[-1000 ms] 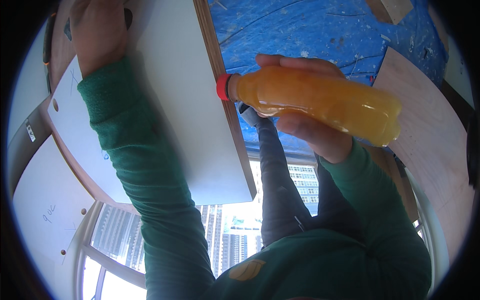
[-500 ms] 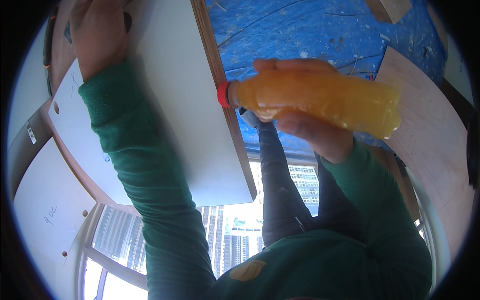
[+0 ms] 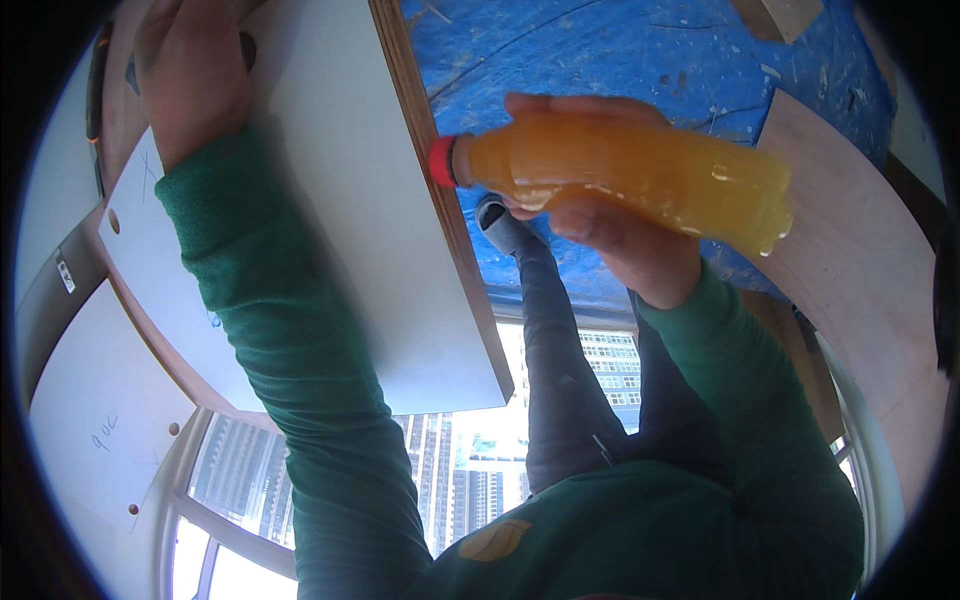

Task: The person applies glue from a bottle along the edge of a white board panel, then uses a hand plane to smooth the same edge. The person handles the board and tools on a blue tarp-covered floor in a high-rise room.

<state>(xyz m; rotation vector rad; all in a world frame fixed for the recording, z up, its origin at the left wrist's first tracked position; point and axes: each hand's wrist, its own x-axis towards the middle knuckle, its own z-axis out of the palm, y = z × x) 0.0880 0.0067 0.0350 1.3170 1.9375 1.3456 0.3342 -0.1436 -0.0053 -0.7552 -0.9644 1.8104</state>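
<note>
In my right hand is a plastic bottle of orange-yellow liquid, held nearly level with fingers and thumb wrapped round it. Its red cap points left and overlaps the brown edge of a white panel; whether they touch I cannot tell. My left hand is at the upper left, over the panel's far end. A dark thing shows on both sides of that hand, which appears closed round it. The view's top edge cuts off part of its fingers.
Blue sheeting with pale specks covers the floor. More white panels with small holes and pen marks stand at the left. A pinkish-brown board is at the right. Tall buildings show through a window behind my legs.
My right hand and the bottle have shifted slightly upward and to the left in the view, and the bottle tilts a little differently. My left hand has hardly moved.
</note>
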